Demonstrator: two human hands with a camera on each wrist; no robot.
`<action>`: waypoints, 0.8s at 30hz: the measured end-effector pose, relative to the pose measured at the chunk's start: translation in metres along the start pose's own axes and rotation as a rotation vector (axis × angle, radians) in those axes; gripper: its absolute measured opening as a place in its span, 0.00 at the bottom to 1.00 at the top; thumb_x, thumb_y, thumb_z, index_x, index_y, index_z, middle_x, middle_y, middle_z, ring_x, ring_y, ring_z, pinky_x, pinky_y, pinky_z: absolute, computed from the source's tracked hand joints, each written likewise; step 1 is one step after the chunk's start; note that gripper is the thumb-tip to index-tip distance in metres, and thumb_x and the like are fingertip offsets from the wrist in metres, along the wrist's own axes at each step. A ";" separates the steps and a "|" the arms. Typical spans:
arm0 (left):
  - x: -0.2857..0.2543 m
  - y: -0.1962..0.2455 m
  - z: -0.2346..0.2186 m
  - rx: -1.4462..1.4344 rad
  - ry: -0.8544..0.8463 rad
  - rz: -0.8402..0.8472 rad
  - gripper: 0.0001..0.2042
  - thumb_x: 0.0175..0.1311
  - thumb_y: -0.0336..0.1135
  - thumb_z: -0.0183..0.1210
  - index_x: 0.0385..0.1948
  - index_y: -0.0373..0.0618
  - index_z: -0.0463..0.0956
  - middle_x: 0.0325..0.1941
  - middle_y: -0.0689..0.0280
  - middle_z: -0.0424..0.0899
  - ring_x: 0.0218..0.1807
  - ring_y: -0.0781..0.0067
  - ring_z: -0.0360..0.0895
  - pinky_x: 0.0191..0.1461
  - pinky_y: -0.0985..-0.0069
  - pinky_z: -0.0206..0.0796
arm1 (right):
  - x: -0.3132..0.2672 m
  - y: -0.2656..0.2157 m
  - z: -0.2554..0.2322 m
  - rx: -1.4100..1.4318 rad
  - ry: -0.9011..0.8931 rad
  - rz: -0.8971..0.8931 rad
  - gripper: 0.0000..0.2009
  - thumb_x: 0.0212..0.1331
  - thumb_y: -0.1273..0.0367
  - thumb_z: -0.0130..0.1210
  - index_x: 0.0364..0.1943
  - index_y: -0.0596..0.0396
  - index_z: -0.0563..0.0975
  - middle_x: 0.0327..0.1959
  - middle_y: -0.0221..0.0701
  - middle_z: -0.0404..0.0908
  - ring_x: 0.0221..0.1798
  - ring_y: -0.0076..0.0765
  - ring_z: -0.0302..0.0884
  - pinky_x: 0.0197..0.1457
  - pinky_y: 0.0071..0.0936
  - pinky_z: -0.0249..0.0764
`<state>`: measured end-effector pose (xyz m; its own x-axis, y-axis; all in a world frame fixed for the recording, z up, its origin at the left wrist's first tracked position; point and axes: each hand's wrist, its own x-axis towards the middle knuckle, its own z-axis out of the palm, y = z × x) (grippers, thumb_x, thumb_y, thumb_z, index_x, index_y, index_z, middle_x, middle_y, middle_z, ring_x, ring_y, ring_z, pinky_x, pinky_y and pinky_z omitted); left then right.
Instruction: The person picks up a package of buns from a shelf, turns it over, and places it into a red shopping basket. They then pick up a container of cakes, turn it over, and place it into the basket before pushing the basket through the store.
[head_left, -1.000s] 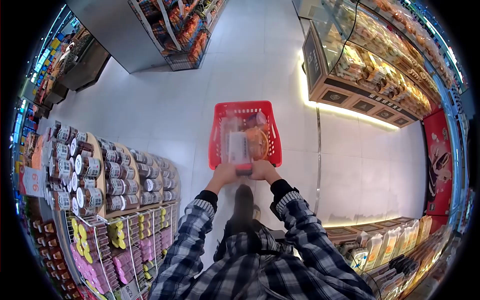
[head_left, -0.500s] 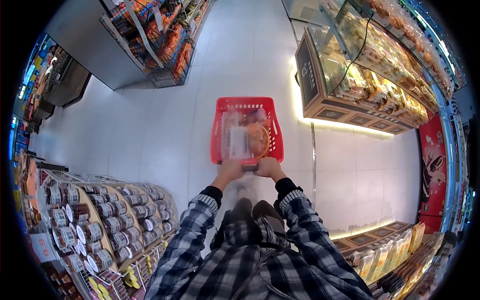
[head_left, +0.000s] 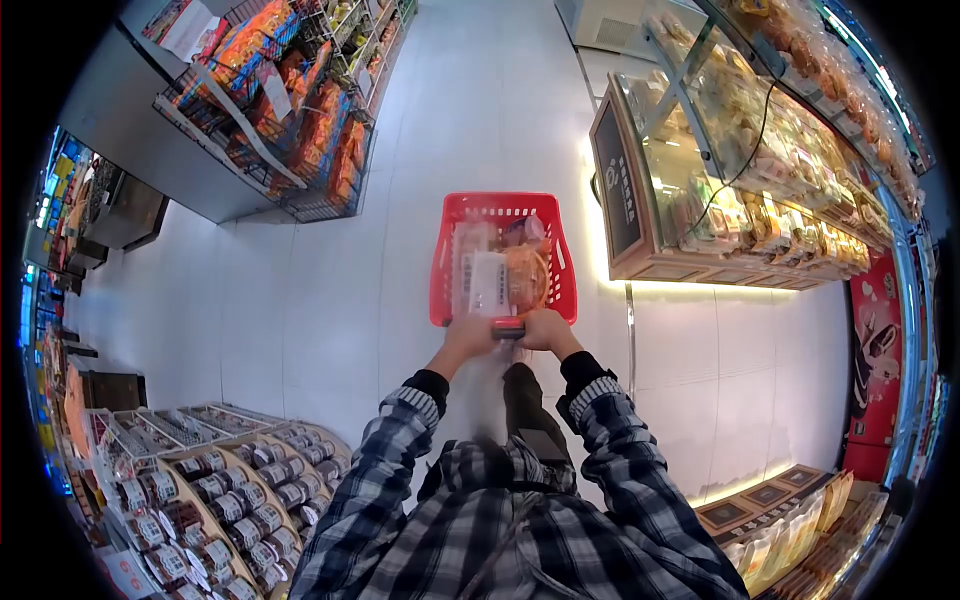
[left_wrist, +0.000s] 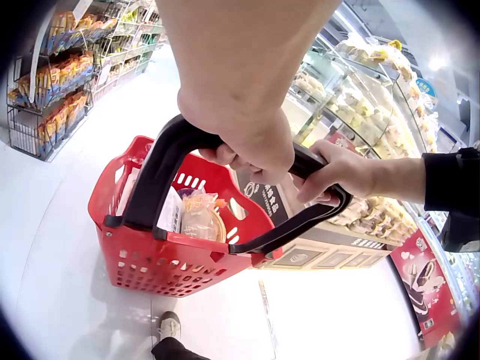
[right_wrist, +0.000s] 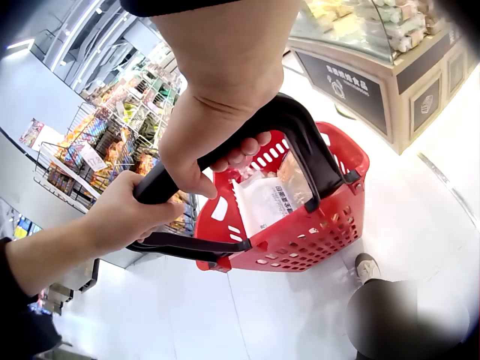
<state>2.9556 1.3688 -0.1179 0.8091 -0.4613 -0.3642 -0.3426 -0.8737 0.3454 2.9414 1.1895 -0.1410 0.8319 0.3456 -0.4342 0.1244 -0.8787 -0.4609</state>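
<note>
Floor between basket, counter edge (left hand, right hand gripping handle).

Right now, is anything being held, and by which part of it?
Yes: the red perforated plastic basket, by its black looped handle. The left hand and right hand both curl round the handle's grip, side by side.
</note>
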 end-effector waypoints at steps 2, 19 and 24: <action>0.036 -0.002 -0.015 -0.031 0.065 0.034 0.11 0.42 0.45 0.55 0.22 0.49 0.80 0.21 0.59 0.79 0.27 0.56 0.77 0.34 0.62 0.70 | 0.029 0.018 -0.033 -0.007 -0.002 -0.005 0.17 0.33 0.58 0.56 0.25 0.58 0.79 0.27 0.43 0.79 0.33 0.47 0.77 0.40 0.38 0.74; 0.338 -0.039 -0.125 -0.013 0.047 -0.052 0.12 0.41 0.45 0.57 0.23 0.49 0.80 0.22 0.60 0.80 0.28 0.59 0.78 0.35 0.64 0.69 | 0.270 0.148 -0.206 -0.030 0.042 -0.027 0.20 0.33 0.57 0.57 0.27 0.61 0.77 0.27 0.44 0.78 0.32 0.48 0.78 0.38 0.39 0.74; 0.434 -0.063 -0.158 -0.006 0.054 0.032 0.11 0.42 0.43 0.55 0.23 0.48 0.79 0.22 0.57 0.79 0.28 0.57 0.77 0.33 0.62 0.69 | 0.342 0.179 -0.267 -0.018 0.084 -0.058 0.18 0.32 0.58 0.58 0.26 0.57 0.78 0.28 0.42 0.79 0.32 0.47 0.77 0.38 0.39 0.74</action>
<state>3.4037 1.2481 -0.1615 0.8223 -0.4797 -0.3061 -0.3657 -0.8576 0.3616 3.3929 1.0625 -0.1655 0.8654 0.3678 -0.3404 0.1829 -0.8642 -0.4687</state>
